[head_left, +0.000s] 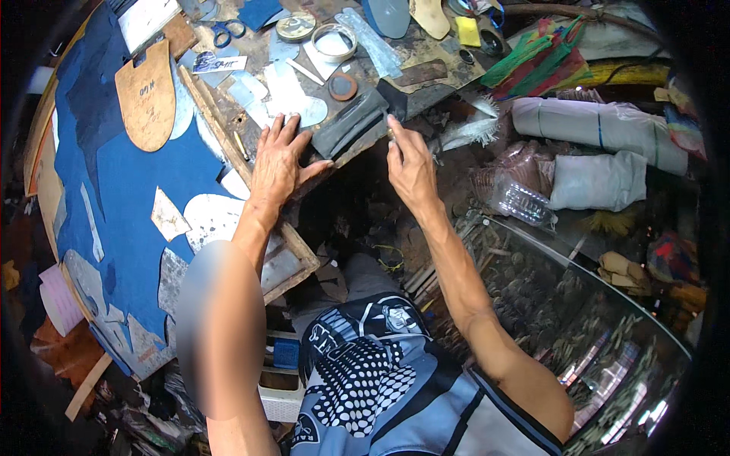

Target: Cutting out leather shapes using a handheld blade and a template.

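My left hand (280, 163) rests on the bench edge with its fingers spread, holding nothing. Its thumb reaches the lower corner of a dark grey slab (351, 125) lying along the front edge. At the slab's right end, my right hand (411, 161) is closed around a small slim tool (391, 135), mostly hidden by the fingers, so its kind is unclear. A pale sole-shaped template (308, 111) lies just beyond my left fingertips. Near the slab's far side sits a round brown disc (342, 87).
Blue sheet material (137, 205) with a tan sole template (146, 95) covers the left side. Scissors (227, 33), a tape roll (333, 42) and a round tin (296, 27) stand farther back. A wooden drawer (293, 262) juts out below the bench. Wrapped rolls (601, 129) lie right.
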A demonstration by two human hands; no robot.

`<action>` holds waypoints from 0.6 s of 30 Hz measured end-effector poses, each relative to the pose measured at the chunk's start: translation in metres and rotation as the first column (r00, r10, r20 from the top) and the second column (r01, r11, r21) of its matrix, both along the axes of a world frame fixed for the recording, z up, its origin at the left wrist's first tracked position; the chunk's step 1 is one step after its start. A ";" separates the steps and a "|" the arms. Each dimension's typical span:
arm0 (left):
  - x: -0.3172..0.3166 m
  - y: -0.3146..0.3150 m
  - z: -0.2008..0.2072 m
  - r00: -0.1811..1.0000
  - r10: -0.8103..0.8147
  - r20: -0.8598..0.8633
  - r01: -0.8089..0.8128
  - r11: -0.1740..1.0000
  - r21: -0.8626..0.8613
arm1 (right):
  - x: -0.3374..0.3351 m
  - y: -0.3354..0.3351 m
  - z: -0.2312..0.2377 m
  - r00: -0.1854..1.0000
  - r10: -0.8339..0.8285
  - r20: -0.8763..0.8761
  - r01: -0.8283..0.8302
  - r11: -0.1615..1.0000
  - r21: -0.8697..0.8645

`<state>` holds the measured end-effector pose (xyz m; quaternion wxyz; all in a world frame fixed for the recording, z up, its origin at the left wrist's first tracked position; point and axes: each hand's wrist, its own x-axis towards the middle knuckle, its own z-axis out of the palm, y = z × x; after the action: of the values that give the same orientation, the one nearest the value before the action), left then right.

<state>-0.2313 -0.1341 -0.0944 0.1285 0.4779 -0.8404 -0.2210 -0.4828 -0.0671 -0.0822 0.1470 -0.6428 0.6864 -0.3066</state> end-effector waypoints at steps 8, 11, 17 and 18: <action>-0.002 0.000 0.000 1.000 -0.001 0.000 0.001 1.000 -0.002 | 0.010 0.006 0.010 0.965 0.150 -0.217 -0.131 0.986 0.099; -0.001 -0.001 0.001 1.000 -0.003 0.018 0.003 1.000 0.011 | 0.022 0.015 0.009 0.942 0.274 -0.196 -0.262 0.961 0.083; -0.001 -0.002 0.000 1.000 -0.004 0.021 0.004 1.000 0.008 | 0.027 0.020 0.009 0.933 0.303 -0.196 -0.281 0.951 0.132; -0.002 -0.003 0.001 1.000 -0.004 0.009 0.004 1.000 0.002 | 0.025 0.017 0.010 0.939 0.275 -0.204 -0.251 0.958 0.136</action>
<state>-0.2330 -0.1368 -0.0936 0.1238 0.4772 -0.8418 -0.2198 -0.4582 -0.0499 -0.0719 0.1442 -0.7501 0.6217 -0.1732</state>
